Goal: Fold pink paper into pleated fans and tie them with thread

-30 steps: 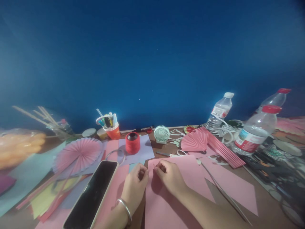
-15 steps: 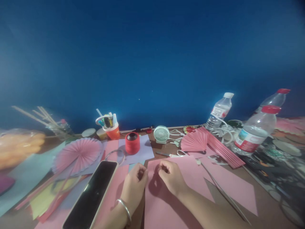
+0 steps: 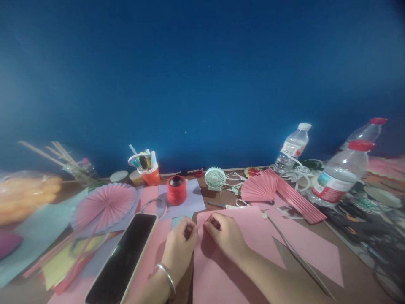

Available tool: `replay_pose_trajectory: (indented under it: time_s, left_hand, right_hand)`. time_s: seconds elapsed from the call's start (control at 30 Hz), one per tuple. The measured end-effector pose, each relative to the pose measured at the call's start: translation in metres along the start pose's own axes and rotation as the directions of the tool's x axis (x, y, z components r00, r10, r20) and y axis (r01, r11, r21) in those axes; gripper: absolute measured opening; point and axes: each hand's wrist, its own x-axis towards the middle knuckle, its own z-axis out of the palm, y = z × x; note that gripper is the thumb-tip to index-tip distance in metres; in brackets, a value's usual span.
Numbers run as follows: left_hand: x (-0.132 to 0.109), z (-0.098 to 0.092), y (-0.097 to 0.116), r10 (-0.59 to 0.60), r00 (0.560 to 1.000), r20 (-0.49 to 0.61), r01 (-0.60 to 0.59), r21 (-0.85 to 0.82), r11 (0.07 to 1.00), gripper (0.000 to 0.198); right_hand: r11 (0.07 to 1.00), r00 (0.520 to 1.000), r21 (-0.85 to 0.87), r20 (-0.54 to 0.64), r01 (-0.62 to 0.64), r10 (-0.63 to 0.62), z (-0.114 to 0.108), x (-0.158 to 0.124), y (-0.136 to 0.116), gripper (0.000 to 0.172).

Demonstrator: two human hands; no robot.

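Observation:
My left hand (image 3: 181,238), with a silver bangle at the wrist, is closed with thumb and fingers pinched together at the left edge of a pink paper sheet (image 3: 209,274). Just to its right, my right hand (image 3: 227,235) hovers over the same sheet in a pinch, its fingertips close to the left hand's. Whatever lies between the fingers is too small to make out. Beyond the hands stands a red spool of thread (image 3: 176,195). A dark-screened phone (image 3: 123,257) lies left of my left hand.
A round pleated pink paper (image 3: 106,204) lies at the left. Pleated pink paper fan (image 3: 258,188) and strip (image 3: 300,200) lie back right, near a mint handheld fan (image 3: 215,179). A thin rod (image 3: 297,255) crosses the right-hand paper. Bottles (image 3: 340,177) stand at the right.
My right hand has moved left, closing most of the gap to my left hand. The left hand stays nearly in place, still pinched.

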Motion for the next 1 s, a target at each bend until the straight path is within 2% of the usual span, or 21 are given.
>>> replay_pose_trajectory:
  time_s: [0.17, 0.33, 0.43, 0.6, 0.7, 0.87, 1.0]
  left_hand:
    - [-0.0003, -0.001, 0.0032, -0.013, 1.0, -0.009, 0.013, -0.006, 1.0, 0.018]
    - [-0.0002, -0.0007, 0.0032, -0.012, 1.0, -0.01, 0.012, -0.006, 1.0, 0.018]
    - [0.0005, 0.0005, 0.0007, -0.009, 1.0, 0.004, 0.009, 0.001, 1.0, 0.018]
    - [0.0003, 0.0011, -0.0007, -0.006, 1.0, 0.0, 0.006, 0.01, 1.0, 0.017]
    - [-0.0001, 0.0003, 0.0001, -0.012, 1.0, 0.001, 0.012, 0.013, 1.0, 0.017]
    - [-0.0001, -0.0005, -0.0011, -0.011, 1.0, -0.004, 0.011, -0.011, 1.0, 0.017]
    - [-0.0002, 0.0006, -0.0025, -0.006, 1.0, -0.01, 0.006, -0.009, 1.0, 0.017]
  right_hand:
    - [0.996, 1.0, 0.084, -0.016, 0.004, -0.002, -0.0019, -0.0007, 0.0013, 0.017]
    - [0.996, 1.0, 0.089, 0.005, -0.006, 0.005, -0.0018, -0.0011, 0.0002, 0.018]
    - [0.998, 1.0, 0.06, 0.024, -0.005, 0.004, -0.0007, -0.0011, 0.0006, 0.017]
    - [0.998, 1.0, -0.07, -0.009, -0.001, 0.001, 0.0011, 0.0002, 0.0024, 0.016]
    - [1.0, 1.0, -0.024, 0.007, -0.003, 0.003, 0.0, -0.0004, 0.001, 0.015]
    - [0.997, 0.999, 0.079, -0.034, -0.016, 0.019, -0.0029, -0.0016, -0.0011, 0.016]
    - [0.999, 0.999, -0.048, -0.045, -0.009, 0.007, -0.0004, 0.0002, 0.0026, 0.016]
